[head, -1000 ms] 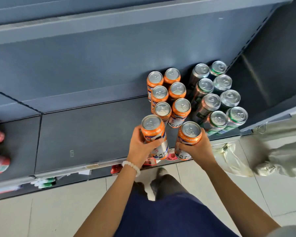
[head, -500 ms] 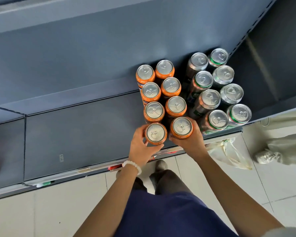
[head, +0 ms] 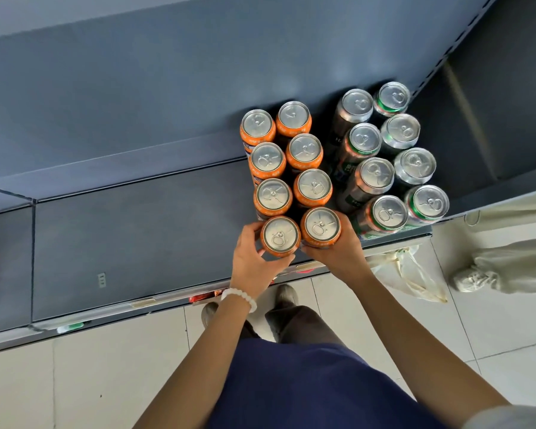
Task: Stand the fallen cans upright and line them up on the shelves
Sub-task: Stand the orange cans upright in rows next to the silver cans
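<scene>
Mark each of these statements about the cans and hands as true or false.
1. Each hand holds an orange can. True: the left hand grips the front-left orange can, the right hand the front-right orange can.
2. One orange can lies on its side. False: all eight stand upright.
3. The dark and green cans stand right of the orange ones. True.
4. The bracelet is on the right wrist. False: the left wrist.
</scene>
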